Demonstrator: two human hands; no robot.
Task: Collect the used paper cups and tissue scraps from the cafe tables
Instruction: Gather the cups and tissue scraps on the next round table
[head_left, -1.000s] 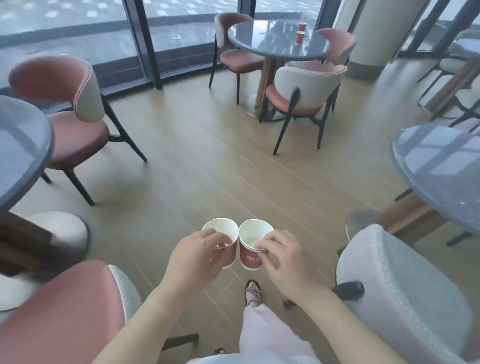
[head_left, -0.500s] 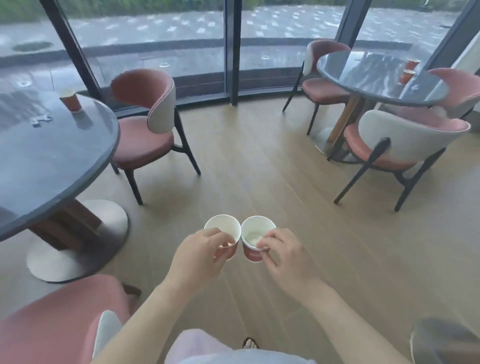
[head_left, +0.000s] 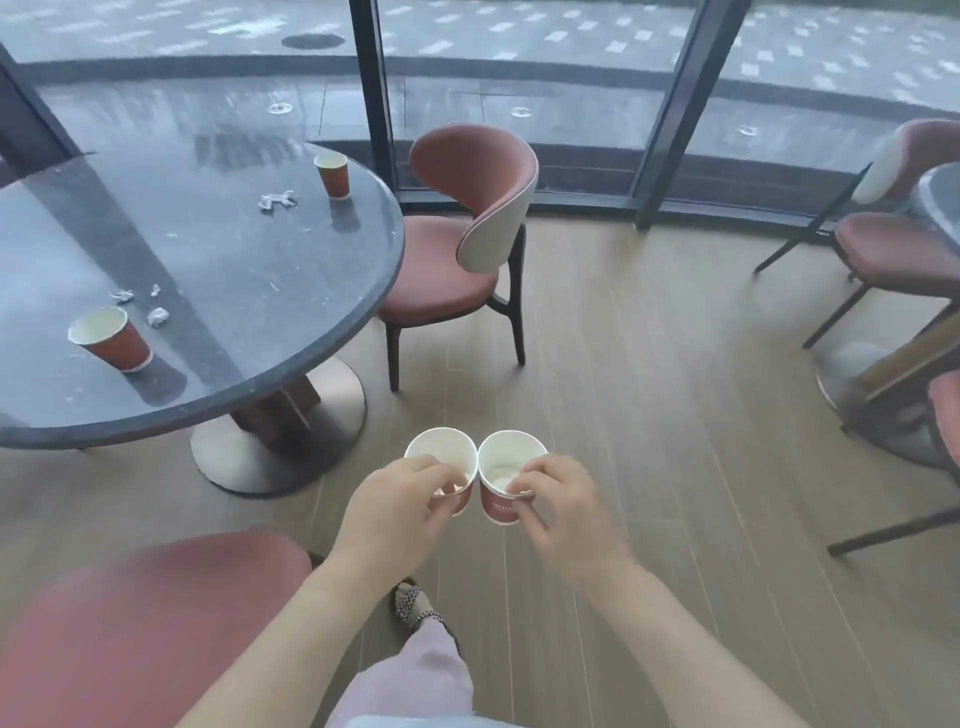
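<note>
My left hand (head_left: 397, 512) grips a red paper cup (head_left: 441, 457) by its rim. My right hand (head_left: 563, 512) holds a second red paper cup (head_left: 506, 475) that has white tissue inside. The two cups touch rim to rim over the wooden floor. On the round dark table (head_left: 249, 270) at the left stand two more red cups: a near cup (head_left: 111, 339) and a far cup (head_left: 332, 175). Crumpled tissue scraps lie next to the near cup (head_left: 157, 315) and beside the far cup (head_left: 277, 200).
A pink chair (head_left: 467, 249) stands against the table's right side. Another pink chair seat (head_left: 135, 634) is at the bottom left, close to my left arm. More chairs and a second table (head_left: 935, 202) fill the right edge. Glass walls run along the back.
My view has swung left, so the round table with its cups and tissue scraps now fills the left side. Both hands keep the same hold on their cups.
</note>
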